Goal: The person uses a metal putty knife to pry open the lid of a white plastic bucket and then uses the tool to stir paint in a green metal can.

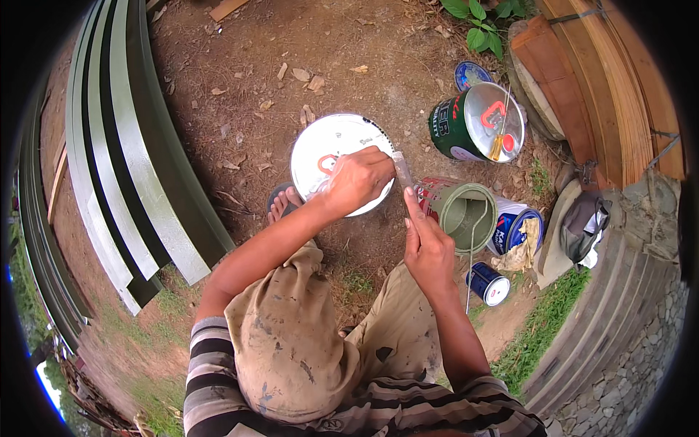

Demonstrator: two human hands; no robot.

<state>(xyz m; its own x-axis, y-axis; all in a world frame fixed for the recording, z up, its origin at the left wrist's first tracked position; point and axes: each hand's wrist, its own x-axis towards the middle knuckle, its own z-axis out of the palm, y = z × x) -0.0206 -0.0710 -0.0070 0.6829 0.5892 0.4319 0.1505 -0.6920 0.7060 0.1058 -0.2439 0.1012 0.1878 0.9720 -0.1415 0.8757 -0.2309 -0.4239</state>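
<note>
A round tin (342,130) with a pale top and a red carry handle stands on the ground in front of me. A row of dark marks runs along its upper right rim. My left hand (358,180) is closed over the tin's right side, its fingers curled at the rim; whatever they hold is hidden. My right hand (429,251) is wrapped round a flat, greyish, paint-crusted tool (402,171). The tool's far end comes up beside my left fingers at the rim. Its exact kind cannot be made out.
On the right stand a green tin (455,131) bearing a yellow-handled screwdriver (498,148), an open paint-coated bucket (451,197) with a bent rod (477,233), a blue can (506,233) with a rag (518,255) and a small can (488,284). Long green-painted metal strips (156,182) lie left; timber (611,87) is right.
</note>
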